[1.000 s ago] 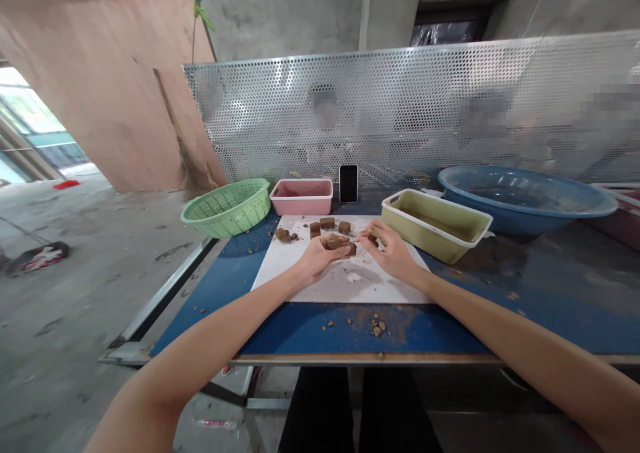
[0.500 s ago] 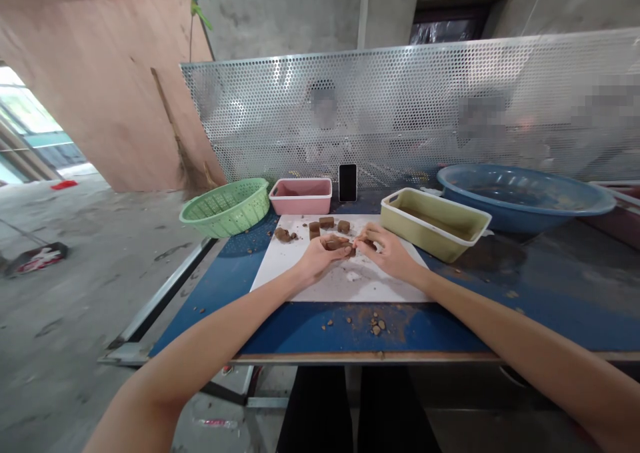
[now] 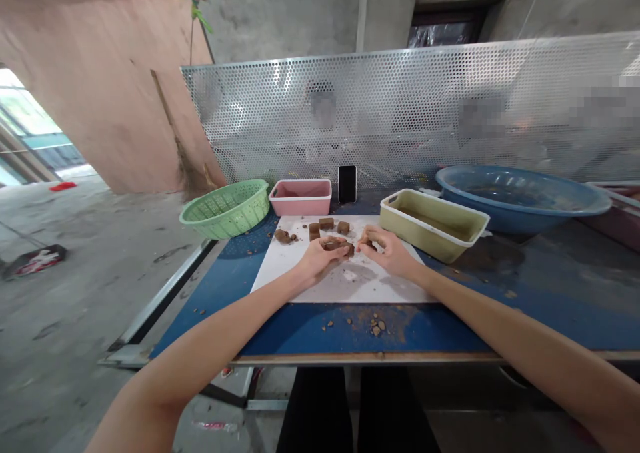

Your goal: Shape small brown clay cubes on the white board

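My left hand (image 3: 320, 258) is closed round a brown clay piece (image 3: 336, 245) above the white board (image 3: 315, 293). To its right, my right hand (image 3: 384, 249) curls its fingers around a smaller dark clay lump (image 3: 369, 245), partly hidden by the fingers. A small gap separates the two hands. Just beyond them, an upright clay block (image 3: 314, 231), a second block (image 3: 326, 223) and a third block (image 3: 343, 227) rest on the board. A rough clay clump (image 3: 283, 236) lies at the board's left edge, with crumbs scattered about.
A green basket (image 3: 227, 209), a pink bin (image 3: 301, 206) and a phone (image 3: 347, 185) stand along the back. At right are a yellow-green bin (image 3: 430, 233) and a blue basin (image 3: 520, 216). Clay bits (image 3: 377, 326) lie near the front edge. A perforated metal panel (image 3: 380, 119) rises behind.
My right hand has drawn slightly away to the right, widening the gap between the hands. The left hand keeps its hold on the clay piece.
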Demonstrator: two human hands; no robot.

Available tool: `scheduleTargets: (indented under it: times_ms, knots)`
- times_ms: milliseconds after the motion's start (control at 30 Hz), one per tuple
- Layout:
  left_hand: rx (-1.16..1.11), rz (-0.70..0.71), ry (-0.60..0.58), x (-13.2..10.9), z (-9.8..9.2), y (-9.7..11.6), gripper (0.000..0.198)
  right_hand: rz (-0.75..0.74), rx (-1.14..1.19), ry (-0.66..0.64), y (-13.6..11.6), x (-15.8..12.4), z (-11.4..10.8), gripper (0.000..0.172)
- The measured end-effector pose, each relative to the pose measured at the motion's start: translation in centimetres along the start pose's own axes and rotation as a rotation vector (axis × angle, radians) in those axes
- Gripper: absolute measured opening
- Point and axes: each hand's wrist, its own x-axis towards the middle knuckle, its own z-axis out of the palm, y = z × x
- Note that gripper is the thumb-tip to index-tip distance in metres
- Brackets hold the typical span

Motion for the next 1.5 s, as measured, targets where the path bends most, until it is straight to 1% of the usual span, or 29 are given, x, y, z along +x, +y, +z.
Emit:
scheduleTargets:
  times_ms: [67, 100, 200, 267, 333, 367, 433, 467, 500, 600, 733, 767, 933, 1067, 1267, 1333, 1433, 1500]
  knots:
    - [-0.006, -0.003, -0.014, 0.0, 0.1, 0.1, 0.045, -0.006, -0.001, -0.038, 0.1, 0.0, 0.0, 0.03]
    - [-0.007, -0.002, -0.013, 0.0, 0.1, 0.1, 0.045, -0.004, -0.005, -0.019, 0.2, 0.0, 0.0, 0.029]
    - [-0.006, 0.008, 0.02, 0.0, 0.0, 0.2, 0.044, 0.009, -0.016, 0.098, 0.6, 0.0, 0.1, 0.028]
    - [-0.001, 0.003, 0.02, 0.1, -0.1, 0.2, 0.045, -0.008, -0.035, 0.118, 0.8, -0.1, 0.1, 0.024]
    - [-0.01, -0.019, 0.006, 0.1, -0.1, 0.1, 0.049, -0.047, -0.087, 0.084, 0.9, -0.2, 0.1, 0.02]
    - [-0.019, -0.032, 0.0, 0.1, 0.0, 0.2, 0.053, -0.069, -0.124, 0.055, 0.9, -0.3, 0.1, 0.025]
    - [-0.04, -0.047, -0.003, -0.1, 0.2, 0.2, 0.058, -0.107, -0.195, -0.003, 0.7, -0.4, 0.1, 0.04]
    - [-0.048, -0.049, -0.005, -0.1, 0.3, 0.3, 0.059, -0.122, -0.22, -0.023, 0.6, -0.5, 0.2, 0.042]
    - [-0.051, -0.049, -0.011, -0.2, 0.4, 0.4, 0.06, -0.134, -0.239, -0.033, 0.5, -0.5, 0.3, 0.041]
    - [-0.057, -0.053, -0.039, -0.4, 0.6, 0.5, 0.061, -0.163, -0.269, -0.027, 0.5, -0.6, 0.5, 0.032]
    - [-0.066, -0.052, -0.056, -0.3, 0.5, 0.4, 0.064, -0.174, -0.284, -0.015, 0.8, -0.7, 0.7, 0.042]
    - [-0.066, -0.053, -0.057, -0.3, 0.4, 0.3, 0.065, -0.177, -0.288, -0.014, 0.8, -0.7, 0.8, 0.041]
    - [-0.061, -0.055, -0.062, 0.0, 0.2, 0.1, 0.068, -0.223, -0.302, -0.007, 0.6, -0.6, 0.9, 0.025]
    - [-0.057, -0.063, -0.088, 0.0, 0.1, 0.2, 0.067, -0.26, -0.281, 0.021, 0.5, -0.6, 1.0, 0.022]
    - [-0.058, -0.069, -0.102, -0.2, 0.3, 0.5, 0.068, -0.237, -0.246, 0.006, 0.5, -0.7, 1.0, 0.019]
    - [-0.065, -0.071, -0.089, -0.3, 0.4, 0.6, 0.07, -0.232, -0.244, 0.006, 0.4, -0.7, 0.9, 0.021]
    - [-0.059, -0.067, -0.066, -0.3, 0.4, 0.7, 0.07, -0.206, -0.262, -0.014, 0.2, -0.6, 0.9, 0.033]
    - [-0.045, -0.066, -0.067, -0.3, 0.4, 0.7, 0.069, -0.18, -0.26, -0.015, 0.1, -0.6, 0.9, 0.036]
